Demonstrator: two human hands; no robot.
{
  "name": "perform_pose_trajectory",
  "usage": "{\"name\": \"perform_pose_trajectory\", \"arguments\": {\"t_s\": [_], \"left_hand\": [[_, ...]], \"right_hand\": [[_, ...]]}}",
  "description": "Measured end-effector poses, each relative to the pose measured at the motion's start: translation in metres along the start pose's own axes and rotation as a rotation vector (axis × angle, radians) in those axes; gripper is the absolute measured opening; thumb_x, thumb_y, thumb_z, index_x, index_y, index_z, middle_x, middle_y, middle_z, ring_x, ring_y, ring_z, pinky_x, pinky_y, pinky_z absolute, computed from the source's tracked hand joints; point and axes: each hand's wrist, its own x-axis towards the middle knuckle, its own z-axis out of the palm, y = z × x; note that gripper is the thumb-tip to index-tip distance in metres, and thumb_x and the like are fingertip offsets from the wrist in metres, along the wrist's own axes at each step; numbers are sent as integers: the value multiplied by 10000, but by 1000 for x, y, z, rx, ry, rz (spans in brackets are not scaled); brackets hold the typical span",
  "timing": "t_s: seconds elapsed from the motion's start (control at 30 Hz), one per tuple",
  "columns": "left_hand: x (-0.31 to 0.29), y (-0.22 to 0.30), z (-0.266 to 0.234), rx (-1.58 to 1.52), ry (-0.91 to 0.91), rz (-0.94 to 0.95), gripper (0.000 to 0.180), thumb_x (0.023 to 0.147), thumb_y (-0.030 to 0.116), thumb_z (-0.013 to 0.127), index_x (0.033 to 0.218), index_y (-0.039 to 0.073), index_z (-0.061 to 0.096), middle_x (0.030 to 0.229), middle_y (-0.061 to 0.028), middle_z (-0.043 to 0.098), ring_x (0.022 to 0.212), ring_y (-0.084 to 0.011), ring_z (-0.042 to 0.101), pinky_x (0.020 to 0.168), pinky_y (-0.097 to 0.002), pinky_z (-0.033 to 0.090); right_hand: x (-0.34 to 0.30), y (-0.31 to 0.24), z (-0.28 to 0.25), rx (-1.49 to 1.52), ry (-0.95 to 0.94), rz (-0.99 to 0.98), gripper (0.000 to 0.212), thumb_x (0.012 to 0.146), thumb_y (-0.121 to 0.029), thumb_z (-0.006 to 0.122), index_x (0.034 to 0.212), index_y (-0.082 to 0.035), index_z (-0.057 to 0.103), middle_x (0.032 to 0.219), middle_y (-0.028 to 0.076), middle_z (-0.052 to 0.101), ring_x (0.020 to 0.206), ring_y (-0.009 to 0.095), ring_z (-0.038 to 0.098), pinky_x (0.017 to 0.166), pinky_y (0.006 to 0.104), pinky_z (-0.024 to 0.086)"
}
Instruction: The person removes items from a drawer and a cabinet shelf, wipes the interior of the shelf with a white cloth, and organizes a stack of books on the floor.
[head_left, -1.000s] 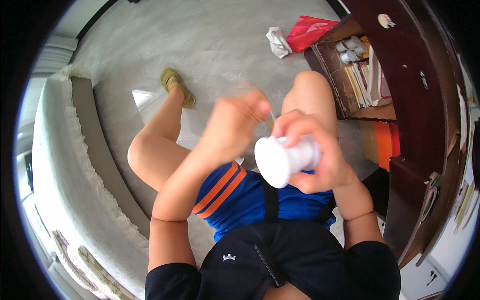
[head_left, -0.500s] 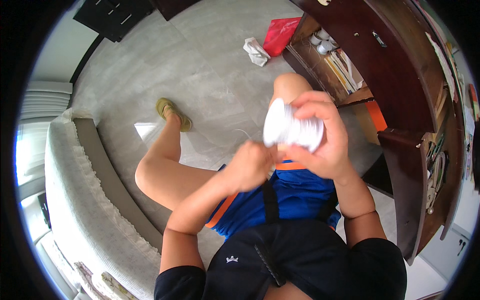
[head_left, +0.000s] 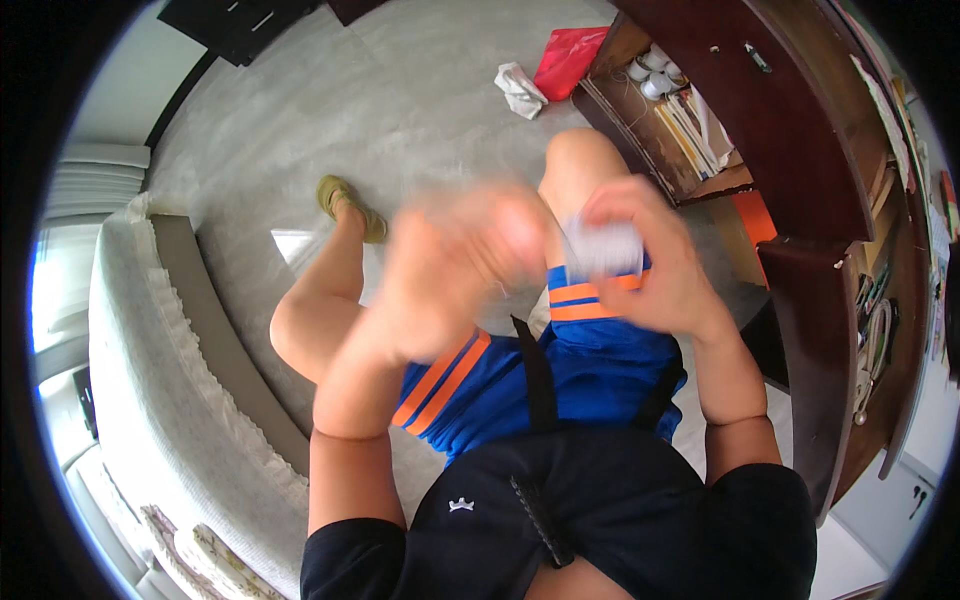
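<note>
My right hand (head_left: 665,262) is closed round a white spool (head_left: 606,250) with pale cord or thread wound on it, held above my right thigh. Motion blurs the spool, and the fingers and palm hide its right part. Just left of it, my left hand (head_left: 455,262) is raised, its fingers badly smeared by motion. Whether that hand pinches a strand from the spool cannot be made out. Below both hands lie my blue shorts (head_left: 590,365) with orange stripes.
At right stands a dark wooden cabinet (head_left: 800,130); its open compartment holds white spools (head_left: 655,85) and papers (head_left: 690,135). A red bag (head_left: 568,62) and a crumpled white bag (head_left: 520,92) lie on the grey floor (head_left: 400,110). A covered sofa (head_left: 180,400) is at left.
My left hand has swung up and left, away from the spool. My right hand still holds the spool, which has turned and shifted slightly to the right.
</note>
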Motion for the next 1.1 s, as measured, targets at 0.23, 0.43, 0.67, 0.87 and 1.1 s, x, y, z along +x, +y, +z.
{"name": "perform_pose_trajectory", "arguments": {"t_s": [0.23, 0.43, 0.67, 0.87, 1.1], "left_hand": [[25, -4, 17, 281, -362, 125, 221, 928, 145, 498, 760, 5, 528, 644, -25, 491, 621, -121, 467, 590, -276, 383], [16, -58, 10, 559, -100, 159, 133, 867, 57, 515, 773, -37, 526, 643, -159, 557, 597, -236, 542, 570, -339, 418], [22, -51, -7, 184, 123, 77, 120, 861, 64, 538, 782, -25, 559, 694, -98, 587, 644, -155, 528, 596, -340, 431], [12, -20, 13, 132, -6, 86, 130, 872, 112, 562, 795, 7, 558, 668, -133, 539, 601, -276, 528, 578, -349, 445], [14, -13, 53, 401, -134, 291, 81, 743, 75, 645, 735, 29, 578, 621, -109, 500, 520, -309, 519, 486, -395, 414]], "right_hand": [[31, 4, -12, -259, 420, -45, 384, 689, -45, 660, 1052, -45, 533, 1029, 89, 550, 929, 178, 558, 809, 307, 463], [20, -23, 13, 794, 394, 118, 424, 649, -36, 642, 1054, -30, 517, 1022, 61, 549, 924, 143, 552, 787, 310, 479], [11, 5, 15, 725, 13, 182, 472, 653, -140, 679, 1090, -68, 517, 1013, 44, 521, 990, 159, 532, 836, 269, 428], [10, 14, 5, -64, 0, 123, 429, 645, -20, 658, 1054, -46, 531, 1062, 99, 539, 949, 224, 564, 800, 311, 460], [-15, -22, -16, -127, 419, 68, 469, 640, -19, 687, 1065, -52, 493, 1057, 118, 516, 1005, 253, 516, 854, 326, 422]]}}
